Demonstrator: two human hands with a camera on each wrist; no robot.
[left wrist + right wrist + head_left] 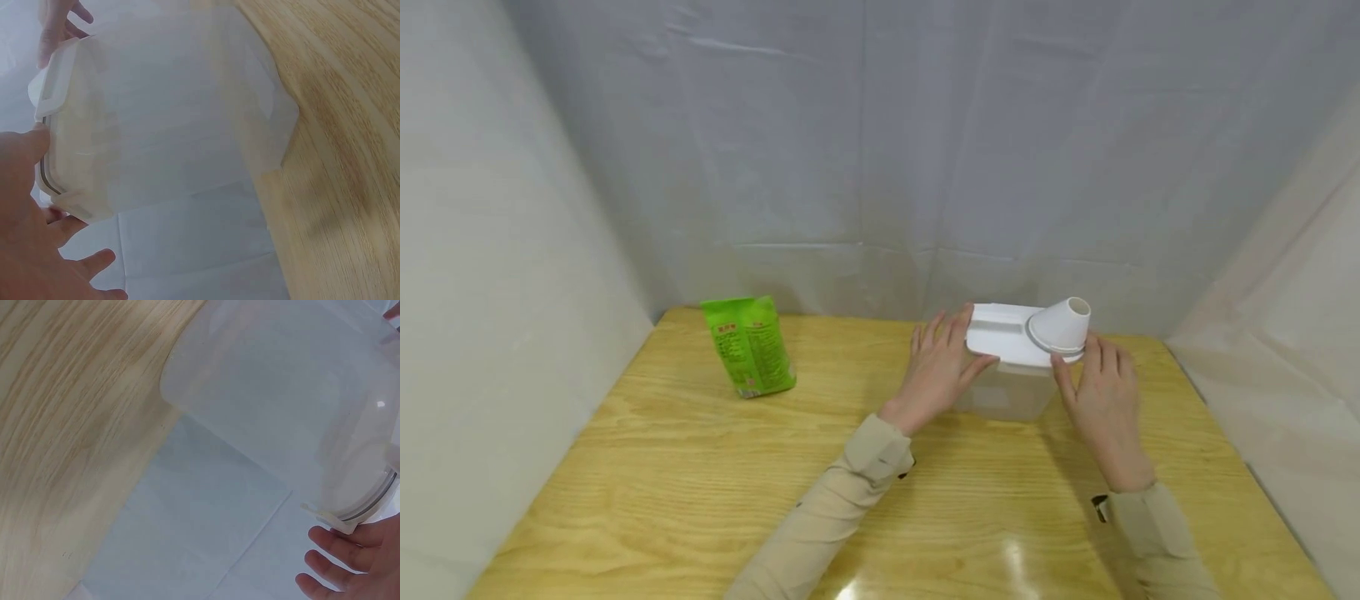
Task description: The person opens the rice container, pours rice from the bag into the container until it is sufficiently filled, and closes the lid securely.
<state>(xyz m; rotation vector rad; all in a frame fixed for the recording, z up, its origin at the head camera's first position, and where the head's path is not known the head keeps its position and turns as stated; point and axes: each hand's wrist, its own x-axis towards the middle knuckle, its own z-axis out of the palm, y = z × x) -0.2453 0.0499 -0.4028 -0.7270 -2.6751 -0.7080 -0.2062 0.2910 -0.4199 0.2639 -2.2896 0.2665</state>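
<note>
A tall translucent plastic storage container point(1006, 392) stands upright on the table, topped by a white lid point(1000, 343). A white cone-shaped cap point(1060, 323) with an open top rises from the lid's right part. My left hand point(938, 362) holds the lid's left end, thumb at the front edge and fingers round the end. In the left wrist view, a side latch point(81, 205) lies by those fingers. At the opposite end, my right hand point(1103, 400) grips the lid between thumb and index finger, its other fingers spread. A latch point(334, 520) touches that index finger.
A green printed bag point(751, 348) stands upright at the table's back left, apart from both hands. The wooden table point(700, 500) ends at a grey sheet point(850, 167) behind, with pale sheets at both sides.
</note>
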